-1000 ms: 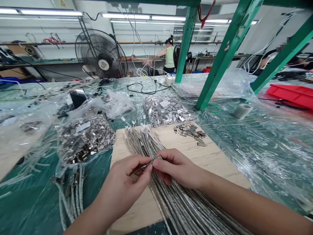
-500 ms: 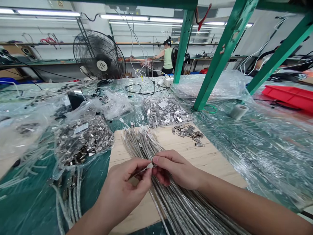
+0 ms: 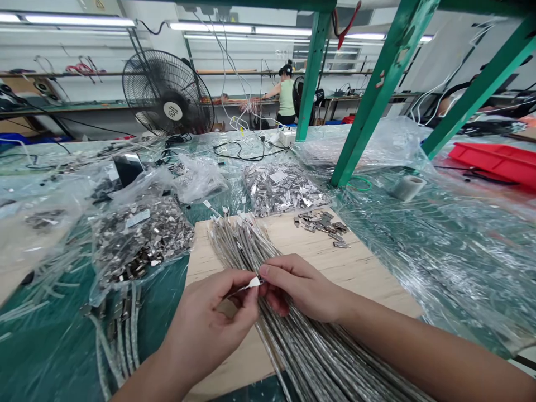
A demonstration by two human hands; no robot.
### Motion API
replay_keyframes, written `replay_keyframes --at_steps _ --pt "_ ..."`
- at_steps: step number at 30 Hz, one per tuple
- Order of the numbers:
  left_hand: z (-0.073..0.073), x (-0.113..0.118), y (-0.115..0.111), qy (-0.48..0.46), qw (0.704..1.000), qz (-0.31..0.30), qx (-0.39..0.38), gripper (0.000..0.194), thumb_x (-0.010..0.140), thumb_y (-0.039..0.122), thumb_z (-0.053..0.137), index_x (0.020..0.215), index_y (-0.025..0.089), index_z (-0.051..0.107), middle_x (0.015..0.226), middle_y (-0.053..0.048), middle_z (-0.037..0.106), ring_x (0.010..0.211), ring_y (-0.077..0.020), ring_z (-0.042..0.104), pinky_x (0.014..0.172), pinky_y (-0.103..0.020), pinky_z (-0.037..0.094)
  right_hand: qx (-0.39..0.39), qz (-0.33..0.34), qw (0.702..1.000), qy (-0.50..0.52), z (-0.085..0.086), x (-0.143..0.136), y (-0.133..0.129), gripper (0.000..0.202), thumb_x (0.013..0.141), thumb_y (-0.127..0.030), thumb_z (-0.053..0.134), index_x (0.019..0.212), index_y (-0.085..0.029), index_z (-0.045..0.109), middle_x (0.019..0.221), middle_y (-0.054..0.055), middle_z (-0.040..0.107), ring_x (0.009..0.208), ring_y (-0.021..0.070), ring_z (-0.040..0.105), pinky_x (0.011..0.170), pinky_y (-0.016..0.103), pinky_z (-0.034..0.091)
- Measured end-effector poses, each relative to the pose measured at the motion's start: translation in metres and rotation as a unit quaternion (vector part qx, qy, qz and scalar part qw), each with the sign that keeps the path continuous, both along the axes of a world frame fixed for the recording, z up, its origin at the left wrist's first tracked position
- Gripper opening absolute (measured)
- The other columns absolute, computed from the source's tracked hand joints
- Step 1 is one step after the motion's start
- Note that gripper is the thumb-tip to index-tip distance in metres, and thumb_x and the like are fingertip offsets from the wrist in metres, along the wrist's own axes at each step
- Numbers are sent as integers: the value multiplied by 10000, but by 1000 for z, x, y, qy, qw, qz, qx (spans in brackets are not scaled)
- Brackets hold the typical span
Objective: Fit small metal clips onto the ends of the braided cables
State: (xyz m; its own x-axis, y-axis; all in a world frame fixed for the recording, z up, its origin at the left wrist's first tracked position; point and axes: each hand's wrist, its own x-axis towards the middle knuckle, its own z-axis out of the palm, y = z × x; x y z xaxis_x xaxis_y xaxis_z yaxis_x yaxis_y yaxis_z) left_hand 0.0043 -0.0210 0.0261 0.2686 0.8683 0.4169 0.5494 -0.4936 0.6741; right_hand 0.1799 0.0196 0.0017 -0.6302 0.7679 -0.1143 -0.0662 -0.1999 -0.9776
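Above the bundle of cables, my left hand [image 3: 224,310] pinches a cable end with a white connector [image 3: 254,282] between thumb and fingers. My right hand [image 3: 288,282] meets it from the other side, its thumb and index finger closed on a small metal connector shell [image 3: 262,281] at the connector's tip. Most of that shell is hidden by the fingers. Beneath both hands, the clear-sheathed braided cables [image 3: 310,340] run across a wooden board [image 3: 377,285], their white ends pointing away. Loose metal shells [image 3: 321,223] lie on the board's far right part.
Plastic bags of metal parts [image 3: 142,234] [image 3: 285,187] stand left of and behind the board. Several cables with metal ends [image 3: 125,329] lie at left. Green posts [image 3: 377,95], a tape roll [image 3: 408,188] and a red tray [image 3: 496,162] are at right. A fan [image 3: 167,95] and a person [image 3: 287,97] are beyond.
The white connector has turned slightly and shows more plainly between my fingers. Both hands stay almost in place, and the view has shifted a little.
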Motion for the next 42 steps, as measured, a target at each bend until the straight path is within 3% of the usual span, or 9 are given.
replay_keyframes --at_steps 15,19,25,28,31,33,36,39,42 --pt "0 0 2 10 1000 2 2 165 773 90 625 857 217 689 666 88 707 547 -31 639 561 -32 474 -4 -7 1000 -17 1 -1 -1 364 924 -413 475 691 -142 545 503 -29 522 418 77 472 410 175 361" --pt "0 2 2 10 1000 4 0 195 795 85 614 916 213 698 707 68 721 578 -43 654 576 -47 485 5 -2 1000 -23 2 0 -1 389 925 -454 466 714 -139 550 516 -26 524 424 80 474 412 179 366" --pt "-1 1 3 12 999 -48 0 194 858 120 578 950 218 718 810 8 719 707 -98 656 678 -140 505 37 33 999 -22 3 2 0 466 926 -538 448 689 -145 531 541 -18 524 463 82 474 445 191 372" --pt "1 0 4 6 997 -42 -57 180 884 186 564 967 224 719 836 -9 715 743 -125 649 700 -180 496 12 25 1000 0 1 1 1 465 914 -551 464 694 -147 531 545 -21 528 441 80 471 428 190 367" --pt "3 -2 6 -36 980 -8 -196 213 888 312 573 1061 227 665 834 -4 700 745 -137 629 669 -195 473 -24 -2 999 30 -2 -1 3 445 910 -533 478 702 -144 540 518 -24 527 402 82 469 402 189 367" --pt "6 -5 8 -66 956 -11 -286 241 909 396 525 900 196 660 749 5 651 707 -125 580 632 -189 432 -40 -10 998 38 -3 -1 4 441 910 -523 479 704 -139 549 499 -24 524 379 83 461 391 191 365" --pt "8 -9 11 -110 912 -69 -388 415 943 453 427 683 164 570 614 29 524 549 -85 402 509 -188 297 -47 -6 998 40 -2 -1 5 440 906 -519 483 731 -127 577 501 -25 519 373 80 447 387 194 356" --pt "8 -12 12 -161 875 -88 -448 384 938 452 436 716 162 553 552 59 438 486 -77 241 462 -212 168 -47 5 998 46 -1 0 5 441 899 -518 491 745 -118 593 515 -22 518 385 82 444 393 199 354" --pt "7 -11 12 -163 873 -71 -454 364 923 437 461 731 156 588 511 69 393 481 -78 227 465 -219 158 -47 3 998 41 -1 0 4 460 893 -533 491 737 -114 601 508 -20 515 381 82 445 388 201 342"
